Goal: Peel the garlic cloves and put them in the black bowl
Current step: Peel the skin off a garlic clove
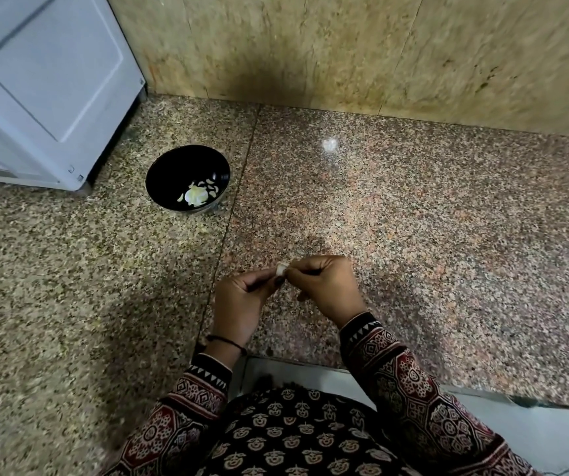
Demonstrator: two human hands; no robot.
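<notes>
A small pale garlic clove [281, 269] is pinched between the fingertips of both hands above the granite counter. My left hand [240, 305] holds it from the left with curled fingers, and my right hand [326, 288] grips it from the right. The black bowl [187, 166] stands farther back and to the left, with several pale garlic pieces [196, 195] lying in its bottom. Most of the clove is hidden by my fingers.
A white appliance [46, 84] stands at the back left, close to the bowl. A beige stone wall [362, 49] runs along the back of the speckled granite counter [413, 218]. The counter's front edge [310, 364] lies just under my wrists.
</notes>
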